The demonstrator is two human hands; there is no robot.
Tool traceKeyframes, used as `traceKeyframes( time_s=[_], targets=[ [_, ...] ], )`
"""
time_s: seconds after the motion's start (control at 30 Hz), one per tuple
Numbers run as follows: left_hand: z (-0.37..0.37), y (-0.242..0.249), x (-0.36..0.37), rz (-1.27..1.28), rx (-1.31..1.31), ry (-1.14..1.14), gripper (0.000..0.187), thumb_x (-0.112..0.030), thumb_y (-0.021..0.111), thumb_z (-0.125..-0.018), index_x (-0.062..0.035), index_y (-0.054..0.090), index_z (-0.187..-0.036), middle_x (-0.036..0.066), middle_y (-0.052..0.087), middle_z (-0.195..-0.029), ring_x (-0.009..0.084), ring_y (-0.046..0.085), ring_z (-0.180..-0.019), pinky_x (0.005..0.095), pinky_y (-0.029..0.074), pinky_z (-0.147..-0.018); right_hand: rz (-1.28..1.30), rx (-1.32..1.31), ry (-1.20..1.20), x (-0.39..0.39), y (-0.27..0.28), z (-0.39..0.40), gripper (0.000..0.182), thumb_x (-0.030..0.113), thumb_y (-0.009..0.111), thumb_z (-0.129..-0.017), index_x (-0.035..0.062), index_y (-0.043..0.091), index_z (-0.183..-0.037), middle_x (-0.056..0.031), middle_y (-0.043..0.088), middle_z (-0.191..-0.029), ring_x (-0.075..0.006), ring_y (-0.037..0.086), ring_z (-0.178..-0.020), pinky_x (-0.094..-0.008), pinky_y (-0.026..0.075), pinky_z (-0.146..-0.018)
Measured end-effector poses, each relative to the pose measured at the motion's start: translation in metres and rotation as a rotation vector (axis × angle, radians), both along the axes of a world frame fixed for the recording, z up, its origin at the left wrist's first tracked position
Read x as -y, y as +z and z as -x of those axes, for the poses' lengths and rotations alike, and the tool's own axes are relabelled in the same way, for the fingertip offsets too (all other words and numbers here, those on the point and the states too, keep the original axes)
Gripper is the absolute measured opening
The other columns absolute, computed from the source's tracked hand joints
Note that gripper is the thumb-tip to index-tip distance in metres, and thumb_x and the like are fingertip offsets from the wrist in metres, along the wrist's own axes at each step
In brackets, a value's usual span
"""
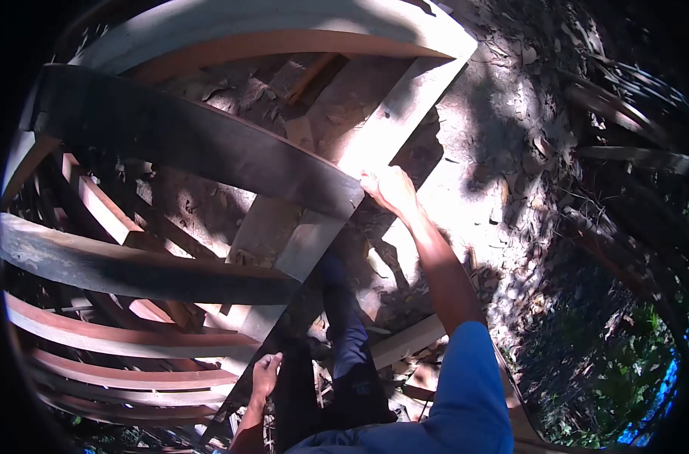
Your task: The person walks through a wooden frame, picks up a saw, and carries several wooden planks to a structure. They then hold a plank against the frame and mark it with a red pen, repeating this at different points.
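Observation:
My right hand (391, 191) is closed at the near end of a dark wooden plank (201, 144), its fingers curled against the plank's corner. Overexposure hides how far they wrap around it. That end rests across a long pale beam (405, 106), brightly sunlit beyond my hand. Lower down, my left hand (266, 372) hangs loosely curled beside my leg, close to the ends of the lower slats; nothing shows in its fingers. Another dark plank (148, 265) lies between the two hands' levels, its end on the same beam.
Several reddish slats (132, 337) run across the frame at lower left. A broad curved board (269, 30) crosses the top. Dry leaves cover the ground (503, 151) at right, with piled branches (625, 113) beyond. A loose board (409, 340) lies near my legs.

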State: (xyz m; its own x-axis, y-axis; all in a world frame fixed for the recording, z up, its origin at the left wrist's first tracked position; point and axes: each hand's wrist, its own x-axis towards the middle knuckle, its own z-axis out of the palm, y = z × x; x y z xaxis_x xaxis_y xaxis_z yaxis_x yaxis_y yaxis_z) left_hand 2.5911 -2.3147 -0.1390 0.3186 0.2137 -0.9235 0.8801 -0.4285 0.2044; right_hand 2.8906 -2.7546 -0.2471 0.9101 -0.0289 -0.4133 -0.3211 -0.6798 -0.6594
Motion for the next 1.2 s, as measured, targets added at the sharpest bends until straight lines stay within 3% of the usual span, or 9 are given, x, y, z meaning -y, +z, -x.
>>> traceKeyframes(
  time_s=[0.27, 0.4, 0.47, 0.57, 0.7, 0.93, 1.03, 1.17, 1.2],
  targets=[
    [-0.019, 0.011, 0.01, 0.055, -0.03, 0.038, 0.032, -0.027, 0.062, -0.096, -0.0018, 0.063, -0.076, -0.005, 0.053, -0.067, 0.0037, 0.042, -0.063, 0.0254, 0.037, -0.056, -0.149, 0.138, 0.022, -0.003, -0.001, -0.008, 0.025, 0.026, 0.061, -0.082, 0.0091, 0.068, -0.099, -0.0162, 0.065, -0.071, -0.0349, 0.064, -0.069, -0.0421, 0.051, -0.069],
    [-0.004, 0.006, -0.005, 0.04, -0.033, -0.012, 0.032, -0.027, 0.062, -0.096, -0.0034, 0.061, -0.074, -0.006, 0.05, -0.067, 0.0038, 0.041, -0.062, 0.0257, 0.036, -0.056, 0.047, -0.125, 0.108, 0.015, 0.007, 0.004, 0.023, 0.026, 0.062, -0.081, 0.0063, 0.068, -0.09, -0.0181, 0.067, -0.077, -0.0368, 0.067, -0.077, -0.0444, 0.052, -0.07],
    [-0.006, 0.011, -0.004, 0.021, -0.018, -0.043, 0.033, -0.027, 0.062, -0.096, -0.0041, 0.059, -0.073, -0.007, 0.048, -0.066, 0.0038, 0.04, -0.062, 0.0251, 0.035, -0.055, 0.279, -0.212, 0.268, 0.04, 0.009, 0.034, 0.023, 0.028, 0.059, -0.081, 0.0084, 0.071, -0.082, -0.016, 0.069, -0.081, -0.0347, 0.068, -0.08, -0.0442, 0.054, -0.072],
    [0.012, 0.001, -0.022, 0.083, 0.003, 0.066, 0.033, -0.028, 0.061, -0.096, -0.0036, 0.06, -0.074, -0.008, 0.047, -0.065, 0.0032, 0.039, -0.062, 0.024, 0.034, -0.056, 0.046, 0.055, 0.252, 0.091, -0.031, 0.131, 0.029, 0.031, 0.057, -0.085, 0.0037, 0.063, -0.08, -0.0166, 0.062, -0.073, -0.0348, 0.063, -0.072, -0.0423, 0.048, -0.068],
    [0.034, 0.0, -0.027, 0.121, 0.084, 0.125, 0.036, -0.029, 0.06, -0.097, -0.0032, 0.062, -0.073, -0.008, 0.048, -0.065, 0.0026, 0.039, -0.062, 0.0243, 0.035, -0.056, 0.094, -0.406, -0.156, 0.053, 0.041, 0.211, 0.037, 0.038, 0.057, -0.088, 0.0019, 0.064, -0.082, -0.0192, 0.064, -0.074, -0.0364, 0.064, -0.073, -0.0452, 0.049, -0.07],
    [0.083, -0.026, -0.056, 0.138, 0.194, 0.225, 0.071, -0.056, 0.032, -0.101, -0.0042, 0.076, -0.081, 0.005, 0.056, -0.06, 0.0166, 0.053, -0.064, 0.032, 0.043, -0.069, -0.016, -0.332, 0.249, -0.072, 0.086, 0.3, 0.043, 0.041, 0.064, -0.085, -0.0006, 0.067, -0.097, -0.0231, 0.066, -0.08, -0.0379, 0.067, -0.08, -0.0457, 0.05, -0.074],
    [0.088, -0.006, -0.074, 0.072, 0.314, 0.168, 0.065, -0.053, 0.032, -0.101, -0.0039, 0.07, -0.083, 0.005, 0.058, -0.066, 0.0143, 0.054, -0.057, 0.0318, 0.042, -0.054, -0.208, -0.323, 0.317, -0.122, 0.145, 0.283, 0.039, 0.038, 0.062, -0.087, 0.0008, 0.068, -0.097, -0.0203, 0.066, -0.077, -0.0354, 0.067, -0.078, -0.0428, 0.05, -0.072],
    [0.109, 0.013, -0.113, -0.151, 0.666, -0.279, 0.05, -0.044, 0.043, -0.098, -0.0003, 0.067, -0.09, 0.023, 0.068, -0.086, 0.0356, 0.067, -0.077, 0.0435, 0.05, -0.071, -0.047, -0.285, 0.288, -0.185, 0.235, 0.257, 0.045, 0.044, 0.06, -0.087, 0.0018, 0.068, -0.099, -0.0205, 0.068, -0.08, -0.0371, 0.067, -0.079, -0.0411, 0.05, -0.073],
    [0.116, 0.029, -0.123, -0.127, 0.609, -0.165, 0.051, -0.044, 0.042, -0.098, -0.0005, 0.067, -0.089, 0.023, 0.068, -0.089, 0.0373, 0.066, -0.083, 0.0443, 0.049, -0.076, -0.059, -0.298, 0.247, -0.2, 0.268, 0.25, 0.045, 0.045, 0.06, -0.086, 0.0019, 0.069, -0.098, -0.0212, 0.068, -0.082, -0.039, 0.067, -0.08, -0.0415, 0.05, -0.073]
  ],
)
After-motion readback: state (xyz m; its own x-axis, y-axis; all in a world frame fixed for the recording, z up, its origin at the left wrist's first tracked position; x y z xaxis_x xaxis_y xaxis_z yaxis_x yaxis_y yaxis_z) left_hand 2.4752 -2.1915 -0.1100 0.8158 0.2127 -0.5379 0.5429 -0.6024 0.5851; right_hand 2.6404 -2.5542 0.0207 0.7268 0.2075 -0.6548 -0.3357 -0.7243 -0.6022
